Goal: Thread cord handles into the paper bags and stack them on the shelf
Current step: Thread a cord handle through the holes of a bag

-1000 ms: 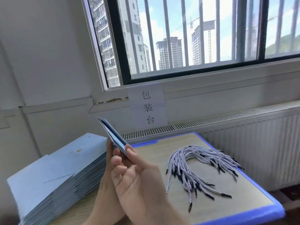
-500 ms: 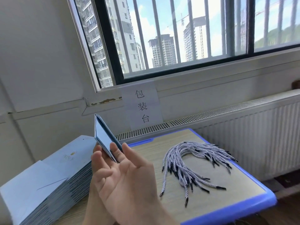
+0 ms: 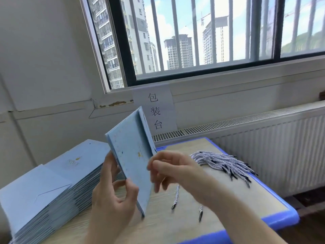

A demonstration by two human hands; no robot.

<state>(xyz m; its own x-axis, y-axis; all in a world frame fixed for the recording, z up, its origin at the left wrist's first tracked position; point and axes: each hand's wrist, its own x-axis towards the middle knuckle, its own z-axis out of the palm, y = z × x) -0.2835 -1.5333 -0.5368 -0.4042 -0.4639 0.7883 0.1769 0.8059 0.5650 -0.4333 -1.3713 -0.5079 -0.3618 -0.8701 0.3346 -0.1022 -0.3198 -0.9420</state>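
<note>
Early days, judging by the wood-topped table (image 3: 158, 228). At its left, a deep stack of flat pale-blue paper bags (image 3: 52, 182) with no handles visible on any. Above the table's middle, one paper bag (image 3: 130, 155) held upright and tilted, gripped at its lower edge between thumb and fingers of the left hand (image 3: 112, 199); no cord visibly through it yet. At the right, a bundle of twisted cord handles (image 3: 223, 162), lying loose. Just beside the held bag, the right hand (image 3: 172, 169) — blurred, fingers curled, apparently pinching a single cord (image 3: 175, 196), both tipped ends dangling below. Left to do — nearly everything; no shelf in view.
</note>
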